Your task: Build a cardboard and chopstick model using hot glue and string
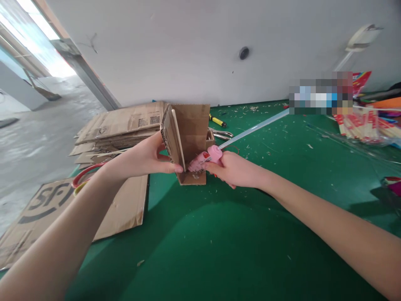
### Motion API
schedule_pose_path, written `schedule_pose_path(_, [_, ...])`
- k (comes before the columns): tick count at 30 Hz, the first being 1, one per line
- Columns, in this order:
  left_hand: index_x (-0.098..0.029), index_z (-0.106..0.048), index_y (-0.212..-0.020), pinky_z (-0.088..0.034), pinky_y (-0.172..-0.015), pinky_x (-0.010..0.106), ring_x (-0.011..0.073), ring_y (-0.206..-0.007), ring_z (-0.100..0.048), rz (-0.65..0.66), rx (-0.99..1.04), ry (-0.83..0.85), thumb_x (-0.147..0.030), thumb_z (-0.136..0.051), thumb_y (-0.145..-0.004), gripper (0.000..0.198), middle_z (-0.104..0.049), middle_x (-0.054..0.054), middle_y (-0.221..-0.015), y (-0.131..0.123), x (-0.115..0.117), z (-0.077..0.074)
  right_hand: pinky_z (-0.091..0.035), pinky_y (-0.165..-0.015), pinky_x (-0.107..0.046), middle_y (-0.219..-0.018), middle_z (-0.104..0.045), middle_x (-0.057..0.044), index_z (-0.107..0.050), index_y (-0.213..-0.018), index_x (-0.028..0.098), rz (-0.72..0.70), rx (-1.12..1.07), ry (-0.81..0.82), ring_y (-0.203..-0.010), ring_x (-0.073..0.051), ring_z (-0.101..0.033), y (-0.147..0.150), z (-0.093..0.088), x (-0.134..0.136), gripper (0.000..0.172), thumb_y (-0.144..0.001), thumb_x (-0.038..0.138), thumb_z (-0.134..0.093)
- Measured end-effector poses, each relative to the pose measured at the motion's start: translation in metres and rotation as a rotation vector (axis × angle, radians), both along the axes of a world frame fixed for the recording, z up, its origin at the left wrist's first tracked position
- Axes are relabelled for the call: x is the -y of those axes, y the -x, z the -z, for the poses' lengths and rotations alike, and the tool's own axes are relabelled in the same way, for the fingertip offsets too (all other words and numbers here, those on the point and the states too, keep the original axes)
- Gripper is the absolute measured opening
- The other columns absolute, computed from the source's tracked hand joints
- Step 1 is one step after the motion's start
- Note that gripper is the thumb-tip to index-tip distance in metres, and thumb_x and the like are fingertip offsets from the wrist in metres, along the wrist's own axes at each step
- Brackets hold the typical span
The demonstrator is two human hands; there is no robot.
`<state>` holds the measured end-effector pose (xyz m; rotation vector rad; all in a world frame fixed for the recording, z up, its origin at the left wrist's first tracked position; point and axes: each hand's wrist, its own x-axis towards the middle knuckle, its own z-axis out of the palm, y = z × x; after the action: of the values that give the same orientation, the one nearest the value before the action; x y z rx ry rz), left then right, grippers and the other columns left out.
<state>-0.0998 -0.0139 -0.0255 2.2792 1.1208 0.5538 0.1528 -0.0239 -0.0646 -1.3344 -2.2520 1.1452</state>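
Observation:
My left hand [142,159] grips the left wall of a small open cardboard box [188,133] standing on the green mat [219,242], thumb and fingers pinched round the panel's edge. My right hand [234,169] is closed round a pink glue gun [205,159]. Its nozzle points left into the box, down near the bottom inner corner. A long clear glue stick [253,130] runs out of the gun's back toward the upper right. A thin pale strip lies along the box's left wall.
A stack of flattened cardboard [119,125] lies behind the box at left, and a large printed sheet [62,217] sits at the mat's left edge. Scissors [222,134], a yellow-handled tool [217,121], and red and yellow rings [83,177] lie nearby. Coloured packets [366,121] sit far right.

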Motion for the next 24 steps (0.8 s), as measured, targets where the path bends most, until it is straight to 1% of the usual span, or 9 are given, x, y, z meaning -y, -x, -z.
schedule_pose_path(5, [-0.025, -0.051, -0.123, -0.058, -0.085, 0.035, 0.0293, -0.110, -0.064, 0.012, -0.007, -0.022, -0.054, -0.074, -0.072, 0.063, -0.067, 0.006, -0.118, -0.002, 0.001, -0.001, -0.035, -0.041, -0.024, -0.045, -0.044, 0.005, -0.063, -0.094, 0.017, 0.003, 0.022, -0.055, -0.033, -0.011, -0.045, 0.005, -0.002, 0.008, 0.047, -0.093, 0.058, -0.040])
schedule_pose_path(9, [-0.026, -0.052, -0.122, -0.058, -0.084, 0.035, 0.0294, -0.108, -0.065, 0.022, 0.011, -0.023, -0.052, -0.075, -0.071, 0.062, -0.068, 0.006, -0.115, 0.001, -0.001, 0.000, -0.034, -0.047, -0.023, -0.049, -0.048, 0.005, -0.063, -0.101, 0.020, 0.000, 0.007, -0.138, -0.039, -0.010, -0.044, 0.005, -0.003, 0.013, 0.040, -0.093, 0.053, -0.042])
schedule_pose_path(14, [-0.026, -0.052, -0.121, -0.058, -0.081, 0.034, 0.0295, -0.106, -0.066, 0.015, 0.010, 0.002, -0.053, -0.075, -0.071, 0.061, -0.069, 0.006, -0.112, 0.003, -0.002, 0.001, -0.035, -0.050, -0.023, -0.049, -0.048, 0.004, -0.065, -0.101, 0.021, 0.019, 0.024, -0.130, -0.043, -0.011, -0.045, 0.002, -0.003, 0.011, 0.040, -0.094, 0.053, -0.042])
schedule_pose_path(18, [-0.026, -0.051, -0.123, -0.057, -0.085, 0.036, 0.0306, -0.110, -0.064, 0.001, -0.003, 0.023, -0.056, -0.074, -0.070, 0.066, -0.069, 0.005, -0.112, 0.002, -0.002, 0.002, -0.035, -0.051, -0.022, -0.054, -0.051, 0.004, -0.064, -0.111, 0.024, -0.013, -0.005, -0.150, -0.043, -0.009, -0.044, 0.003, -0.003, 0.010, 0.038, -0.095, 0.050, -0.041])
schedule_pose_path(21, [-0.025, -0.051, -0.125, -0.055, -0.090, 0.038, 0.0319, -0.114, -0.062, -0.006, 0.001, 0.023, -0.056, -0.075, -0.069, 0.068, -0.067, 0.006, -0.117, 0.002, -0.002, 0.003, -0.036, -0.050, -0.022, -0.064, -0.057, 0.004, -0.063, -0.115, 0.026, -0.020, -0.037, -0.150, -0.042, -0.007, -0.043, 0.005, -0.002, 0.010, 0.039, -0.094, 0.052, -0.042])
schedule_pose_path(24, [-0.026, -0.050, -0.126, -0.054, -0.091, 0.038, 0.0315, -0.116, -0.061, 0.010, 0.015, 0.027, -0.054, -0.075, -0.070, 0.067, -0.065, 0.007, -0.124, 0.002, -0.003, 0.004, -0.036, -0.044, -0.022, -0.060, -0.054, 0.005, -0.059, -0.117, 0.022, -0.013, -0.029, -0.108, -0.036, -0.007, -0.043, 0.005, 0.001, 0.008, 0.043, -0.095, 0.054, -0.040])
